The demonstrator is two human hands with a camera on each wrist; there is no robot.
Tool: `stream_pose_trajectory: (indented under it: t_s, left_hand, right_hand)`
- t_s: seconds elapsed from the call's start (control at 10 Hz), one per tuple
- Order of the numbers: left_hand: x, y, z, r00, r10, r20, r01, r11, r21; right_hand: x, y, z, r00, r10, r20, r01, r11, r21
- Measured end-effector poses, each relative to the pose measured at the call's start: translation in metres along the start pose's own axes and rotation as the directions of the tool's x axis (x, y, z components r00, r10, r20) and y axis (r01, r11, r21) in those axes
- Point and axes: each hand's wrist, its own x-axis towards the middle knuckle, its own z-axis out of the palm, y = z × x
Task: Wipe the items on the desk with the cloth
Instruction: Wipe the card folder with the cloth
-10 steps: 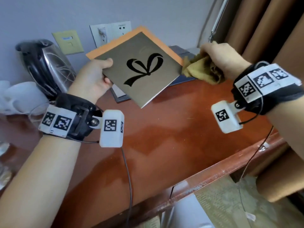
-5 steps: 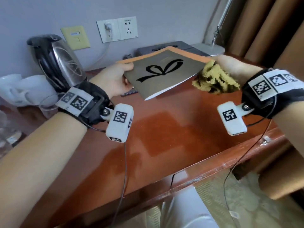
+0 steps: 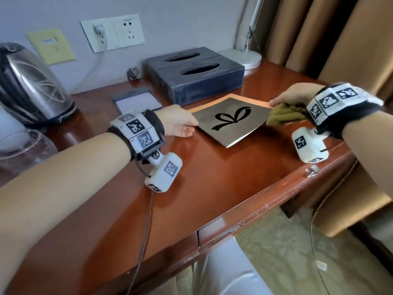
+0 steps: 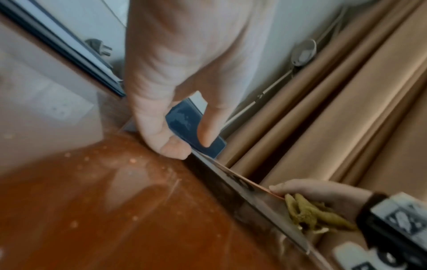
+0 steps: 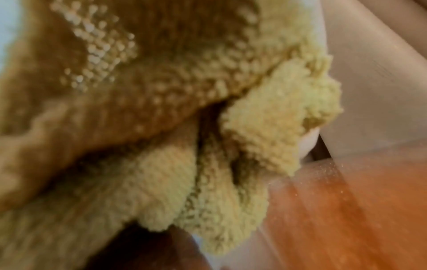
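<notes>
Holding a thin, square booklet [image 3: 230,119] by its left corner, my left hand [image 3: 177,122] pinches the sheet between thumb and fingers. Its cover is a matte grey-gold with a black ribbon bow printed on it, edged in orange. My right hand [image 3: 292,96] is closed around a bunched, nubby yellow-green cloth [image 3: 284,116] and touches the booklet's right corner, the cloth just beside that edge. The glossy reddish wooden desk [image 3: 212,177] shows dust specks in the wrist views. Half a second ago the booklet was lifted and tilted above the desk; now it lies low and nearly flat, its near edge on the wood, in front of a dark blue, rectangular tissue box [image 3: 195,71] with 2 oval slots.
</notes>
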Motion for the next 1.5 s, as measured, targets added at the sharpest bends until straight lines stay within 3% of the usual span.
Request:
stream_pose_trajectory:
  t_s: [0.1, 0.2, 0.4, 0.5, 0.7, 0.9, 1.0, 1.3, 1.5]
  left_hand:
    - [0.009, 0.002, 0.003, 0.998, 0.063, -0.020, -0.059, 0.988, 0.143]
    - [0.013, 0.006, 0.001, 0.998, 0.067, 0.000, -0.065, 0.971, 0.231]
    - [0.015, 0.008, -0.002, 0.998, 0.041, 0.057, -0.059, 0.932, 0.358]
    - [0.016, 0.006, -0.001, 0.996, 0.052, 0.072, -0.079, 0.891, 0.448]
    - [0.013, 0.005, 0.004, 0.995, 0.078, 0.056, -0.096, 0.850, 0.518]
    - [-0.007, 0.012, -0.007, 0.991, 0.101, 0.084, -0.129, 0.856, 0.500]
    - [-0.022, 0.017, -0.029, 0.983, 0.169, 0.072, -0.182, 0.853, 0.490]
    - [-0.084, 0.017, -0.112, 0.932, 0.308, -0.193, -0.217, 0.898, 0.383]
    - [-0.125, 0.002, -0.165, 0.869, 0.313, -0.384, -0.192, 0.927, 0.322]
  right_hand:
    - [0.000, -0.008, 0.004, 0.995, -0.063, -0.076, 0.043, 0.969, -0.242]
    - [0.004, -0.010, 0.006, 0.994, -0.094, -0.047, 0.074, 0.942, -0.326]
    - [0.014, -0.007, 0.009, 0.998, -0.068, 0.012, 0.068, 0.918, -0.391]
    - [-0.027, -0.022, 0.006, 0.998, -0.069, -0.012, 0.058, 0.907, -0.418]
    - [-0.027, -0.022, 0.002, 0.987, -0.122, -0.100, 0.058, 0.870, -0.490]
    - [-0.033, -0.049, 0.018, 0.959, -0.264, -0.100, 0.202, 0.889, -0.411]
    - [-0.041, -0.073, 0.030, 0.934, -0.346, -0.086, 0.288, 0.875, -0.389]
    - [-0.082, -0.151, 0.069, 0.819, -0.571, -0.066, 0.548, 0.810, -0.206]
    - [-0.101, -0.191, 0.097, 0.763, -0.643, -0.066, 0.644, 0.765, -0.022]
